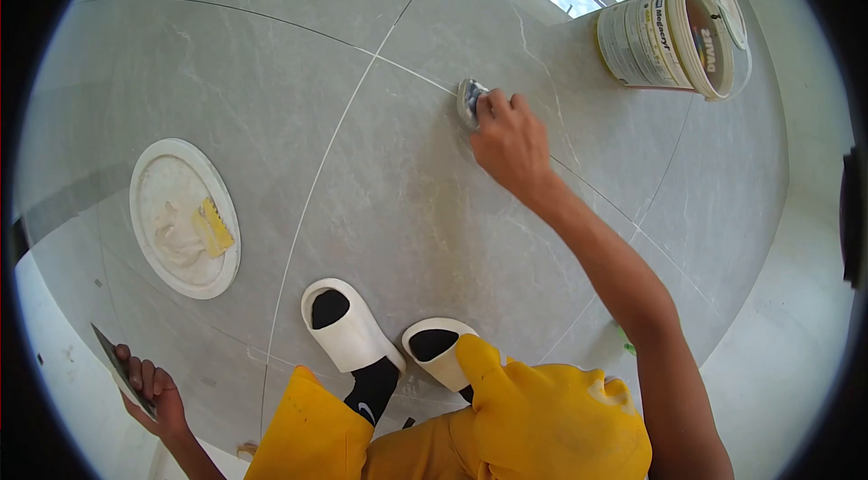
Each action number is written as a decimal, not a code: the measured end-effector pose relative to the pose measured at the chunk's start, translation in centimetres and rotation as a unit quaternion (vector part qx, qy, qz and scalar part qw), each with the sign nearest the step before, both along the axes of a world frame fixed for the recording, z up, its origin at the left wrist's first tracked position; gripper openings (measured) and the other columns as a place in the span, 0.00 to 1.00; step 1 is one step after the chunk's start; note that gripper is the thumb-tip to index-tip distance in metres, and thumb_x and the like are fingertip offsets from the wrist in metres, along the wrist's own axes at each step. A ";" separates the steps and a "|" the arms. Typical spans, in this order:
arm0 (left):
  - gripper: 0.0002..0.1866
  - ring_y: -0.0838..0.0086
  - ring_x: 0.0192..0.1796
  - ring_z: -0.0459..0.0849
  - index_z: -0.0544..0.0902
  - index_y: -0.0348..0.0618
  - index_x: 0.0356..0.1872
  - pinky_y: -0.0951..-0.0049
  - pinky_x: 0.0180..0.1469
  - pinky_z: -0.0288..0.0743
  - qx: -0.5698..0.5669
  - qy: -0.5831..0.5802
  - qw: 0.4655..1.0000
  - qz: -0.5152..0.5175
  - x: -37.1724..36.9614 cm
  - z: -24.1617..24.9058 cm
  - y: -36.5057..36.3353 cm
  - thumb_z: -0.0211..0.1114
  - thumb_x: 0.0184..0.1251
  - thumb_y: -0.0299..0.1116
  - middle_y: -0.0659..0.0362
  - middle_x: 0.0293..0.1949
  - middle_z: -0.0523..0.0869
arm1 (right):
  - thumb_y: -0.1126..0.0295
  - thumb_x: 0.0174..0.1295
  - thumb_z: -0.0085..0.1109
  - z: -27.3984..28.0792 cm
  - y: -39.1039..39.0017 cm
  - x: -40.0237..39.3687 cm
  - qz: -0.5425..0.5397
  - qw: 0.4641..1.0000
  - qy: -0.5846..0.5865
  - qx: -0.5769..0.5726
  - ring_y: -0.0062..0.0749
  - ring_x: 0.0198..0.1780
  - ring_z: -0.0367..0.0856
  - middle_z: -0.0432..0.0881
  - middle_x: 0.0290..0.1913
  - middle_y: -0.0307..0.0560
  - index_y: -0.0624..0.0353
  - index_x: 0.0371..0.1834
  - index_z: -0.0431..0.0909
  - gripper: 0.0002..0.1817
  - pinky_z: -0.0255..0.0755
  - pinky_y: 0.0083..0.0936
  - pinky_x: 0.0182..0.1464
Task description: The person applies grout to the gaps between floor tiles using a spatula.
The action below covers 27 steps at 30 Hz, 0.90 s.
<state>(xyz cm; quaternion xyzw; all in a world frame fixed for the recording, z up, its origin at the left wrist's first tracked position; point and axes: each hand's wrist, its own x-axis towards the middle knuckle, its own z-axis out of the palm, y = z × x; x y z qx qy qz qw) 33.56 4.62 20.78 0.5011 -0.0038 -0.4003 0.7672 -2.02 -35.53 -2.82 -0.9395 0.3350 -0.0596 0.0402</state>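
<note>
My right hand (514,141) is closed around a small grey-and-white wad (469,103) that looks like a rag. It presses the wad onto the grey tile floor (425,173), at the end of a white-filled joint (416,73). At the lower left, my left hand (155,394) grips a thin, flat, scraper-like plate (122,371), tilted and raised above the floor. Beyond that hand lies a round white lid (149,200) bearing white paste (179,234) and a yellow notched spreader (213,228).
An open plastic bucket (642,40) with a printed label stands at the upper right, its handle hanging down. White slides (348,331) on my feet are close below the work area. Pale walls (768,335) border the floor. Some joints are white, others dark.
</note>
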 end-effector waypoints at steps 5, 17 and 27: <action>0.15 0.79 0.25 0.68 0.63 0.36 0.56 0.77 0.30 0.67 -0.021 0.006 1.000 0.017 -0.1 -0.2 0.7 0.51 0.74 0.28 0.61 0.27 0.70 | 0.76 0.49 0.58 2.5 2.8 -0.8 0.027 0.996 0.053 0.063 0.41 0.37 0.76 0.75 0.38 0.52 0.71 0.30 0.81 0.09 0.77 0.30 0.31; 0.13 0.78 0.25 0.69 0.64 0.36 0.54 0.76 0.31 0.68 -0.074 0.019 0.997 -0.010 -0.6 -0.6 -0.6 0.51 0.73 0.28 0.61 0.27 0.71 | 0.79 0.49 0.53 1.5 3.3 -7.5 -0.018 0.995 0.084 0.042 0.45 0.38 0.77 0.76 0.37 0.48 0.70 0.36 0.80 0.11 0.77 0.35 0.28; 0.12 0.78 0.25 0.68 0.65 0.37 0.53 0.77 0.31 0.67 -0.106 0.020 0.994 -0.021 -1.9 -0.6 -2.5 0.51 0.73 0.28 0.62 0.26 0.71 | 0.82 0.46 0.61 2.9 -7.2 1.7 0.204 0.977 -0.043 0.047 0.34 0.55 0.71 0.82 0.46 0.32 0.55 0.39 0.85 0.16 0.69 0.29 0.54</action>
